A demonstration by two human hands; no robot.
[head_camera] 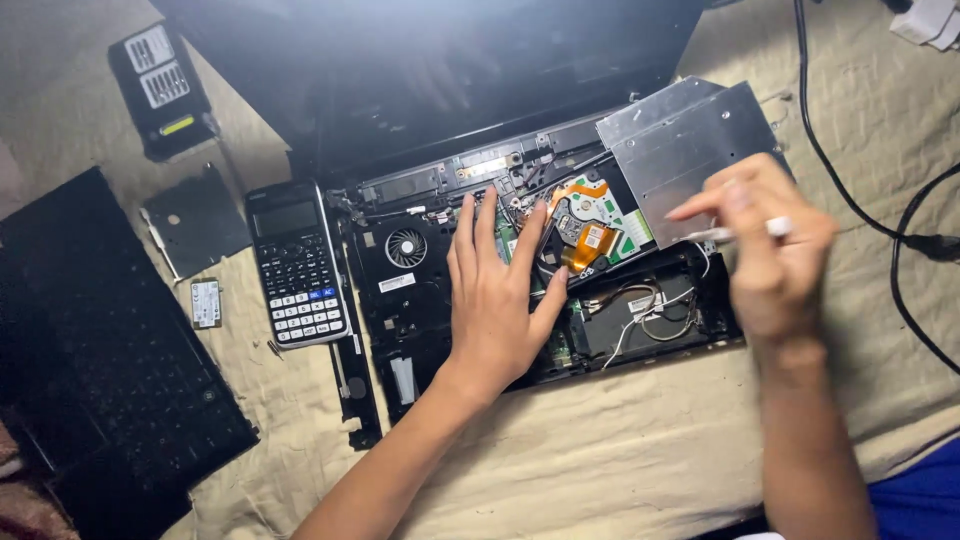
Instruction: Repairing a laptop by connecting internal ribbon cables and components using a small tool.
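Observation:
An opened black laptop base (420, 300) lies on a beige cloth, its cooling fan (406, 247), circuit board and wires exposed. My left hand (495, 295) rests flat on the middle of the base, fingers spread beside an orange flex cable (585, 240). My right hand (770, 250) pinches a thin white-handled tool (745, 232) above the base's right side. Just beyond it a silver metal optical drive (685, 140) lies tilted over the base's right rear corner. The laptop's dark screen (430, 70) stands open behind.
A black calculator (297, 265) lies left of the base. A removed black keyboard (110, 350) lies at far left, with a black cover plate (195, 220), a small silver module (206, 303) and a battery-like block (162, 90) nearby. Black cables (880, 200) run on the right.

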